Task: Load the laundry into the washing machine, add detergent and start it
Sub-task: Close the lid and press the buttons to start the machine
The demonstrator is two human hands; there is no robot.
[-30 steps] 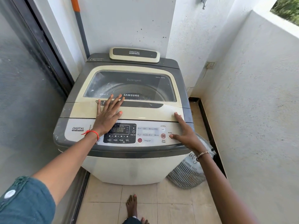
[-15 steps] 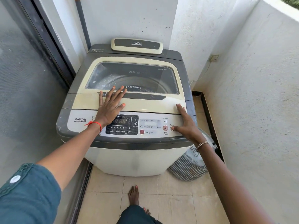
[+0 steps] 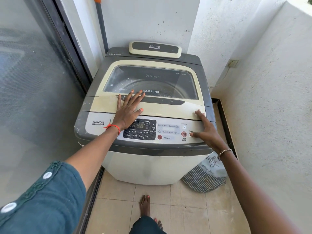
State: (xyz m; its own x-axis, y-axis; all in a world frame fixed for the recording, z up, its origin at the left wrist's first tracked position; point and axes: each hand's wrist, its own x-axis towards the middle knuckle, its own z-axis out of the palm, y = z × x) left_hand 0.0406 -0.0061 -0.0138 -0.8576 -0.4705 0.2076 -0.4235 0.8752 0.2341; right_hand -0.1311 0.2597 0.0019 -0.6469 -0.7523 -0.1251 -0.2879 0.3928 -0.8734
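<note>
A cream and grey top-loading washing machine (image 3: 152,159) stands in front of me with its glass lid (image 3: 152,80) closed. My left hand (image 3: 128,110) lies flat on the lid's front edge, fingers spread, holding nothing. My right hand (image 3: 205,130) rests on the right end of the control panel (image 3: 168,130), its thumb on the power button (image 3: 191,134) beside the red start/pause button (image 3: 184,133). The display (image 3: 139,125) is dark. The drum's inside is barely visible through the glass.
A striped fabric laundry bag (image 3: 205,179) sits on the tiled floor at the machine's right front corner. A glass sliding door (image 3: 33,98) is on the left, white walls behind and on the right. My bare foot (image 3: 145,205) stands before the machine.
Both hands have stayed in place on the lid and the panel. Only the camera view has shifted a little.
</note>
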